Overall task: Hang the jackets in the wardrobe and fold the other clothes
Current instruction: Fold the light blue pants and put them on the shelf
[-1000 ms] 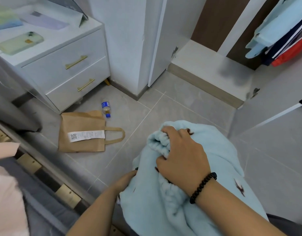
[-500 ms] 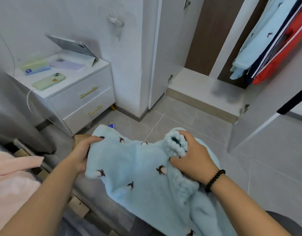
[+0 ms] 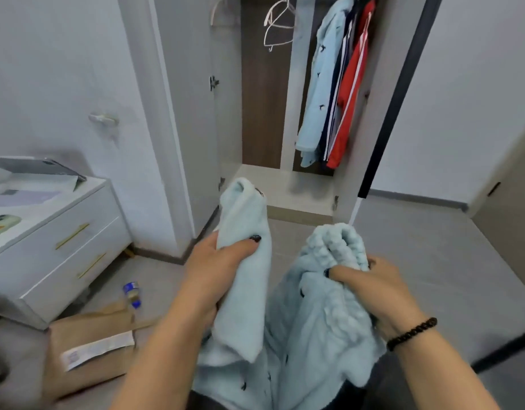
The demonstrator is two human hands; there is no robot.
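In front of the open wardrobe [image 3: 273, 119], the left hand [image 3: 222, 264] grips one fold of the fluffy blue garment [image 3: 302, 321], thumb curled over it. To its right, the right hand [image 3: 370, 285] bunches the ribbed edge. The loose bulk sags between them; an uneven pull could drop it onto the floor [image 3: 432, 247].

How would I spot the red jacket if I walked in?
Look into the open wardrobe ahead, at the clothes hanging on its right side. The red jacket is rightmost, beside a dark striped one and a pale blue one; it alone is bright red with white stripes.
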